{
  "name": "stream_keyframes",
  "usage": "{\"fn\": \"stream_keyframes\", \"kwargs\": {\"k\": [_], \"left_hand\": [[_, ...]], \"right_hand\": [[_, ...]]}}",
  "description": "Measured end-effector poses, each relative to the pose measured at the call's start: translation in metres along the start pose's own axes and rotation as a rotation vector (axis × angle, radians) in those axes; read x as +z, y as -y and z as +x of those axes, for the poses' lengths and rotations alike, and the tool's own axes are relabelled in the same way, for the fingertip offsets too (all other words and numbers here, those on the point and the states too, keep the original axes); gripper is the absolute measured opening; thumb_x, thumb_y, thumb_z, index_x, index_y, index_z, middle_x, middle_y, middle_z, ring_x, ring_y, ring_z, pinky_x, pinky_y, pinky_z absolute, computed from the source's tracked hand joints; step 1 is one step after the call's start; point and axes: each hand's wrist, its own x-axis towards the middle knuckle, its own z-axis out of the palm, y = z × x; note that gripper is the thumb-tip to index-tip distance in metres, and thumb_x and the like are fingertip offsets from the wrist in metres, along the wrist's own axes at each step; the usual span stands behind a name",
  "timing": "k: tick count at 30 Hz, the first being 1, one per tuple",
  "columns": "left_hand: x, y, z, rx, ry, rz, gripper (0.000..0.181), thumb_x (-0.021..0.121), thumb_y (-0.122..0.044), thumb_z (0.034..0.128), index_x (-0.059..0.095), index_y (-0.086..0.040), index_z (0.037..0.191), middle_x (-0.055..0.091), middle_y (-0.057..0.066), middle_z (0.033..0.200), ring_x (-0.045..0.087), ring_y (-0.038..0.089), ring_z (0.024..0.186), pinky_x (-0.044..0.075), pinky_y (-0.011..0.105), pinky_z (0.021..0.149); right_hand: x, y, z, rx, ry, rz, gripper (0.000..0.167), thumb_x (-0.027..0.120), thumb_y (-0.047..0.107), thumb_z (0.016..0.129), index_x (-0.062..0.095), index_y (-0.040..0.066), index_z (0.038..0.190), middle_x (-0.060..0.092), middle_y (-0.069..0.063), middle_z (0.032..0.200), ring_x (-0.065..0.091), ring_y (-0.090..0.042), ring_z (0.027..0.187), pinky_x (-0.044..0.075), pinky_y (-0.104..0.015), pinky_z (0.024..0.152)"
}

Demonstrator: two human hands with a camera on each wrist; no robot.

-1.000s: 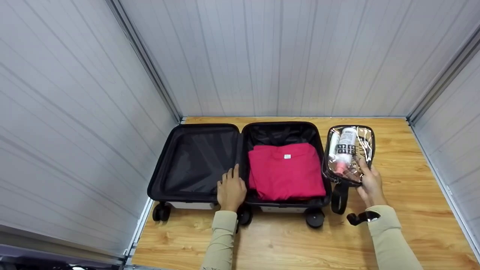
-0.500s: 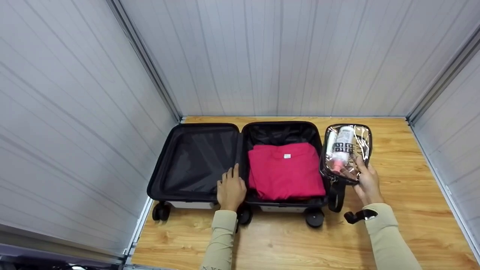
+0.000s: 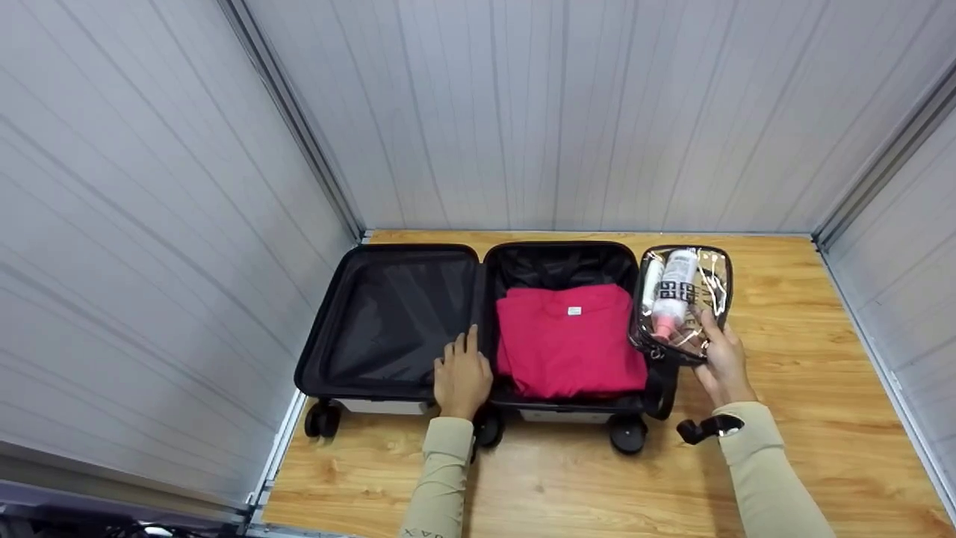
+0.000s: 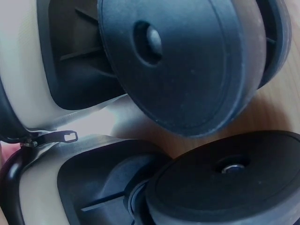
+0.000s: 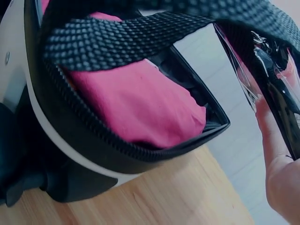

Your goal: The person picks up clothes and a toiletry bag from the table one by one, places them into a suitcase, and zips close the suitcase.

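Observation:
A suitcase [image 3: 396, 321] lies spread in two halves on the wooden floor, seen in the head view. Folded pink-red clothing [image 3: 571, 344] with a white label fills much of its right half. My left hand [image 3: 463, 381] rests at the near end of the seam between the halves, fingers extended. With my right hand [image 3: 723, 366] I grip the lower right side of a clear toiletry bag [image 3: 713, 273]. The bag is at the suitcase's right rim and holds a white bottle [image 3: 675, 288] with a pink top. Its black strap [image 5: 122, 40] hangs across the right wrist view.
Black wheels [image 4: 183, 65] stick out from the suitcase's near side, and a zipper pull [image 4: 56, 137] shows beside them. Pale panelled walls [image 3: 553, 134] enclose the floor at the back and both sides. Wooden floor [image 3: 814, 359] extends to the right of the bag.
My right hand has moved a little left with the toiletry bag, bringing it up to the suitcase's right edge. My left hand stays where it was.

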Motion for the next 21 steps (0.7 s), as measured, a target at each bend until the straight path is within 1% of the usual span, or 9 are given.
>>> {"fn": "stream_keyframes", "kwargs": {"k": [6,9,15,17,21], "left_hand": [[-0.001,0.001,0.0,0.0,0.017,0.013,0.052,0.047,-0.026,0.1056,0.043,-0.02,0.157,0.06,0.011,0.145,0.057,0.034,0.129,0.049,0.056,0.1],[-0.001,0.0,-0.001,-0.003,0.016,0.011,0.052,0.047,-0.026,0.1055,0.043,-0.02,0.157,0.06,0.011,0.145,0.057,0.034,0.129,0.049,0.056,0.1],[-0.001,0.0,-0.001,-0.001,0.008,0.013,0.051,0.047,-0.026,0.1053,0.043,-0.02,0.156,0.06,0.011,0.144,0.057,0.034,0.128,0.049,0.056,0.1],[-0.001,0.0,0.0,0.002,0.008,0.011,0.051,0.047,-0.026,0.1053,0.043,-0.02,0.156,0.06,0.011,0.144,0.057,0.035,0.128,0.049,0.056,0.099],[-0.002,-0.001,-0.001,0.0,0.016,0.007,0.052,0.046,-0.026,0.1054,0.043,-0.02,0.157,0.06,0.011,0.144,0.057,0.035,0.129,0.049,0.057,0.1]], "right_hand": [[0.005,-0.003,0.0,0.002,0.005,0.003,0.02,0.054,0.02,0.104,0.07,0.013,0.114,0.075,-0.002,0.105,0.074,-0.019,0.087,0.061,-0.031,0.081],[0.007,-0.004,-0.001,0.002,0.002,0.0,0.021,0.053,0.021,0.104,0.07,0.015,0.114,0.075,0.0,0.107,0.074,-0.019,0.087,0.061,-0.031,0.081],[0.015,-0.007,0.0,0.03,-0.008,0.003,0.019,0.053,0.021,0.105,0.066,0.017,0.117,0.076,0.001,0.111,0.074,-0.018,0.094,0.06,-0.03,0.085],[0.017,-0.008,0.0,0.034,-0.012,0.014,0.018,0.053,0.021,0.105,0.065,0.017,0.118,0.076,0.0,0.111,0.074,-0.019,0.095,0.06,-0.031,0.086],[0.022,-0.011,0.002,0.029,-0.014,0.024,0.02,0.051,0.02,0.106,0.064,0.015,0.12,0.076,-0.004,0.107,0.074,-0.018,0.091,0.06,-0.031,0.083]]}}
